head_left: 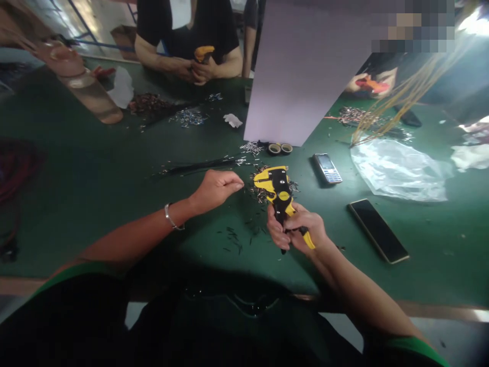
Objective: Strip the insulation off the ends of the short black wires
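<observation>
My right hand (pixel 301 229) is shut around the handle of a yellow and black automatic wire stripper (pixel 278 196), with the jaws pointing up and to the left. My left hand (pixel 216 191) is a little to the left of the tool's jaws, with its fingertips pinched together. Anything thin between them is too small to make out. A heap of short cut wire pieces (pixel 260 191) lies on the green table mat (pixel 114 168) by the jaws and is partly hidden behind the tool.
A bundle of black wires (pixel 198 165) lies beyond my left hand. Two tape rolls (pixel 278 148), a keypad phone (pixel 327 168), a smartphone (pixel 378 231) and a clear plastic bag (pixel 399 171) lie on the mat. A white board (pixel 305 71) stands upright; a co-worker's hands (pixel 200 69) hold a yellow tool across the table.
</observation>
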{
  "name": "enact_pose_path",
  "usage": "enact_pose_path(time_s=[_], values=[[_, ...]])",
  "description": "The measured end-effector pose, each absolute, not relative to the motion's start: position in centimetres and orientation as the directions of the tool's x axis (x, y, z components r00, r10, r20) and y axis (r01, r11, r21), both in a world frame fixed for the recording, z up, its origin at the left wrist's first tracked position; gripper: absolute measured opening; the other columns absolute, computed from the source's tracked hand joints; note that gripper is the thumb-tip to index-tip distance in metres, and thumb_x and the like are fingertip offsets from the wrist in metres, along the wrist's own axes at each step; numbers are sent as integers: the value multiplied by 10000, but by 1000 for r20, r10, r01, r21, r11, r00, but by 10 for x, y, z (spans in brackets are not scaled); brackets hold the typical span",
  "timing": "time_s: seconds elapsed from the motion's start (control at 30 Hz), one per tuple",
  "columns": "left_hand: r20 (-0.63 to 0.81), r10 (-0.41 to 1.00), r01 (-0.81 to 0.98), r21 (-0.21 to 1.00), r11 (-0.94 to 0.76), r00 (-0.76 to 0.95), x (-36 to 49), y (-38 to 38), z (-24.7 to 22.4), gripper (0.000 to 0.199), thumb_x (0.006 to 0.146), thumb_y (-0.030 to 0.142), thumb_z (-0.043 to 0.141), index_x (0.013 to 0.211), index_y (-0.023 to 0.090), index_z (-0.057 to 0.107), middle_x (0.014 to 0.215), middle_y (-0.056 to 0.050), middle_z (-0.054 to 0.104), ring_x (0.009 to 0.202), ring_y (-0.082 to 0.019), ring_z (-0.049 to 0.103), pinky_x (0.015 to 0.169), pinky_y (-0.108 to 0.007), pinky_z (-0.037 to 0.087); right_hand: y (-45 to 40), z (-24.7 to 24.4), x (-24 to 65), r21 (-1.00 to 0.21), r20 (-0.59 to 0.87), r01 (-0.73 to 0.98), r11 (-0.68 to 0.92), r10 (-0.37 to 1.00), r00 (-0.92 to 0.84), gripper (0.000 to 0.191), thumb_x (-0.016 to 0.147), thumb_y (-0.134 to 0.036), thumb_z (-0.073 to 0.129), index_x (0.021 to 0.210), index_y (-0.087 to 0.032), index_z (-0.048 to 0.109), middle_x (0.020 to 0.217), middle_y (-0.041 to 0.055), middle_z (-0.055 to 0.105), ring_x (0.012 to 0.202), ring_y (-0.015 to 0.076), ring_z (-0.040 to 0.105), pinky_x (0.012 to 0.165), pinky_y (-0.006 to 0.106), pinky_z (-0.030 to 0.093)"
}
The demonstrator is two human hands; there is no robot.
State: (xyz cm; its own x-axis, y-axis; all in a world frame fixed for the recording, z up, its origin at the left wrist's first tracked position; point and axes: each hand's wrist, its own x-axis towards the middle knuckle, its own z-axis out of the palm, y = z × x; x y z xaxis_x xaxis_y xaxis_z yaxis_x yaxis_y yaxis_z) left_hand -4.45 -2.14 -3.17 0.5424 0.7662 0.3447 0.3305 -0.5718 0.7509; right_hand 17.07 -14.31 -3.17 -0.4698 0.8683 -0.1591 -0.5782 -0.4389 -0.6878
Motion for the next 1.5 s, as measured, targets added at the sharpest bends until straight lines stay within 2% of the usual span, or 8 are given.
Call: enact_pose_path(time_s=[0.3, 0.5, 0.6, 0.67, 0.7, 1.13, 1.27, 1.5], values=[[355, 770, 338, 745, -576, 530, -38, -32, -34, 169, 816, 237, 592, 732, 153, 713, 649, -12, 708, 591, -96, 608, 565, -200, 450, -137, -34, 170, -716, -156, -577, -392, 896, -415, 259, 629, -130, 573, 886, -134, 599, 637, 11, 583, 451, 122, 491, 392, 259, 407], [316, 820, 326, 803, -499, 477, -45, -15, -41, 128, 776, 233, 620, 730, 160, 715, 644, -7, 700, 569, -85, 582, 523, -193, 428, -152, -10, 181, -717, -94, -548, -430, 839, -535, 198, 640, -206, 615, 834, -165, 602, 601, -6, 547, 414, 110, 447, 364, 258, 394], [316, 866, 333, 828, -452, 388, -48, -4, -43, 143, 767, 211, 617, 646, 166, 677, 464, 36, 571, 435, -60, 459, 435, -192, 352, -156, 6, 205, -791, 8, -578, -202, 941, -339, 209, 636, -248, 693, 822, -235, 599, 542, -41, 478, 390, 101, 382, 343, 242, 348], [323, 865, 340, 821, -458, 385, -46, -4, -39, 127, 777, 223, 629, 677, 167, 685, 475, 38, 567, 443, -61, 448, 437, -201, 346, -152, 6, 214, -837, 22, -546, -38, 994, -103, 227, 625, -217, 679, 840, -244, 608, 583, -26, 499, 444, 121, 418, 397, 273, 382], [325, 863, 338, 820, -461, 388, -44, -6, -37, 123, 780, 224, 630, 688, 165, 686, 488, 35, 575, 454, -63, 457, 442, -203, 352, -149, 3, 215, -848, 20, -530, -28, 996, -85, 226, 612, -208, 663, 830, -227, 607, 599, -14, 514, 471, 138, 451, 427, 299, 406], [348, 842, 395, 765, -509, 412, -49, -30, -26, 156, 790, 177, 572, 675, 148, 673, 569, 12, 633, 533, -78, 525, 480, -192, 371, -138, -37, 173, -874, -121, -442, -202, 971, -205, 325, 634, -106, 635, 953, -160, 604, 758, 26, 630, 631, 184, 584, 613, 363, 471], [401, 794, 415, 694, -589, 458, -45, -38, -26, 168, 801, 176, 556, 667, 157, 656, 546, 20, 620, 505, -76, 516, 482, -198, 368, -138, -37, 169, -884, -97, -444, -148, 986, -136, 321, 647, -138, 663, 962, -168, 605, 818, 40, 654, 647, 185, 583, 640, 370, 473], [560, 552, 369, 414, -832, 617, -37, -60, -33, 203, 827, 105, 488, 674, 174, 603, 547, 19, 610, 483, -83, 532, 498, -215, 377, -140, -28, 169, -873, -46, -483, -68, 997, -57, 330, 658, -160, 631, 988, -174, 627, 957, 89, 707, 670, 204, 601, 675, 407, 487]])
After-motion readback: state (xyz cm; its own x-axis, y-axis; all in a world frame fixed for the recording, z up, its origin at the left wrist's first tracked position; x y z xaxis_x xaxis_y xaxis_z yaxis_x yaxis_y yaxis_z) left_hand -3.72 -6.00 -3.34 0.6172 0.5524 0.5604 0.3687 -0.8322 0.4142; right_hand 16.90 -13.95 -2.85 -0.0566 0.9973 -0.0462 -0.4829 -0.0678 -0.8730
